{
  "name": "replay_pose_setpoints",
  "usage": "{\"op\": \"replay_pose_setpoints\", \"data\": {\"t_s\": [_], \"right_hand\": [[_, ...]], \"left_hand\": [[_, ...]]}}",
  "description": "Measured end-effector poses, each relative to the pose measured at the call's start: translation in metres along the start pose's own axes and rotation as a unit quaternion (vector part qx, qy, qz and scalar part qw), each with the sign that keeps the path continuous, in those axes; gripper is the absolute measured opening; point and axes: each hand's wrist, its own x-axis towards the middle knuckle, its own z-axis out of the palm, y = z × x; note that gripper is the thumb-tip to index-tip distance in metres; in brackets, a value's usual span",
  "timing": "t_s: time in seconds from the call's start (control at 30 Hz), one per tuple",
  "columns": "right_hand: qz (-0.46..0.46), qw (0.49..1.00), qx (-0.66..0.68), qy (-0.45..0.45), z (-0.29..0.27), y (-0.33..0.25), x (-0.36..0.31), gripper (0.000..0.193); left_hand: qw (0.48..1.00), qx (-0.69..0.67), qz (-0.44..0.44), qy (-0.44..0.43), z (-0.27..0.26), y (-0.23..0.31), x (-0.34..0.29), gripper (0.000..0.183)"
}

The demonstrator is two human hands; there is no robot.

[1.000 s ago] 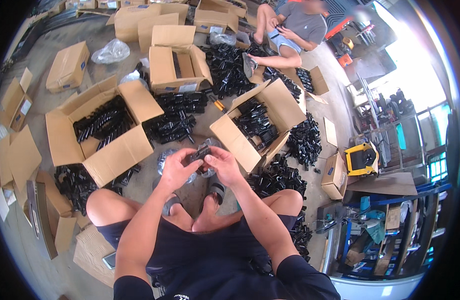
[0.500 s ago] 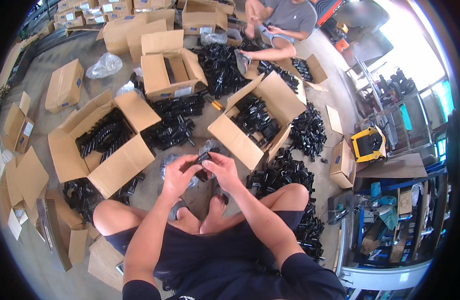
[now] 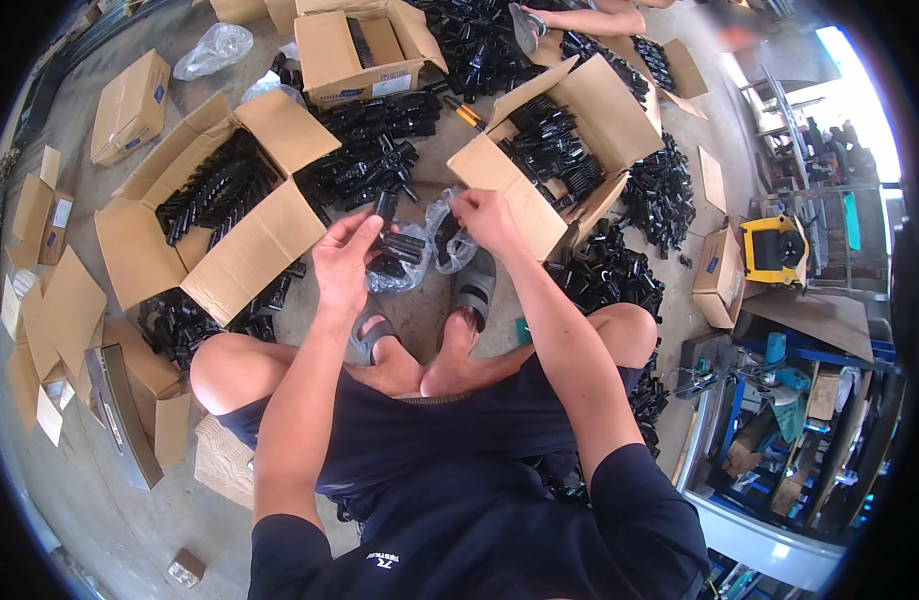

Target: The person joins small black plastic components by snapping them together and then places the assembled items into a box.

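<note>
A black plastic fitting (image 3: pixel 392 243) is clamped in the grip of the left hand (image 3: pixel 342 262), the fingers closed around its near side while the short tubes of the part stick out toward the right. The grip of the right hand (image 3: pixel 485 215) is pinched together on the upper edge of a clear plastic bag (image 3: pixel 435 245), which is held up and hangs crumpled between the two hands. The fitting is held at the mouth of the bag, touching the film; how far inside it sits cannot be told. Both hands are raised above the concrete floor (image 3: pixel 420 310), directly over the person's feet in grey sandals (image 3: pixel 473 290), with the bent knees spread to either side.

Just beyond the left hand a loose heap of black fittings (image 3: pixel 370 165) is spread on the floor. To the left an open cardboard box (image 3: pixel 210 200) is partly filled with similar black parts, and to the right a second open box (image 3: pixel 555 150) is filled with more. Farther out, a smaller box (image 3: pixel 365 50) is seen at the top, flattened cartons (image 3: pixel 50 300) are stacked along the left edge, and a yellow tool case (image 3: pixel 775 250) is seen on the right. Another person's leg (image 3: pixel 580 18) is visible at the upper edge, well apart from the hands.
</note>
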Motion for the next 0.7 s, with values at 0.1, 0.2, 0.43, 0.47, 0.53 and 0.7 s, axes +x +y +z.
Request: {"op": "replay_pose_setpoints", "data": {"t_s": [0.1, 0.2, 0.43, 0.47, 0.53, 0.7], "right_hand": [[-0.045, 0.966, -0.254, -0.007, 0.024, 0.058, 0.012, 0.02], [-0.07, 0.937, -0.34, -0.031, 0.061, 0.095, 0.013, 0.016], [-0.122, 0.913, -0.387, -0.031, 0.112, 0.128, 0.01, 0.02], [-0.117, 0.916, -0.382, -0.042, 0.111, 0.127, 0.013, 0.02], [-0.103, 0.921, -0.371, -0.061, 0.104, 0.13, 0.016, 0.019], [-0.084, 0.945, -0.307, -0.074, 0.111, 0.155, 0.024, 0.021]], "left_hand": [[0.999, -0.016, -0.009, 0.039, -0.002, -0.002, 0.007, 0.018], [0.997, 0.028, -0.023, 0.069, -0.008, -0.011, 0.012, 0.018], [0.994, 0.032, -0.044, 0.095, 0.005, -0.027, 0.008, 0.019], [0.993, 0.044, -0.047, 0.098, 0.009, -0.028, 0.009, 0.02], [0.992, 0.057, -0.059, 0.092, 0.015, -0.033, 0.009, 0.021], [0.988, 0.095, -0.063, 0.107, 0.022, -0.038, 0.007, 0.021]]}}
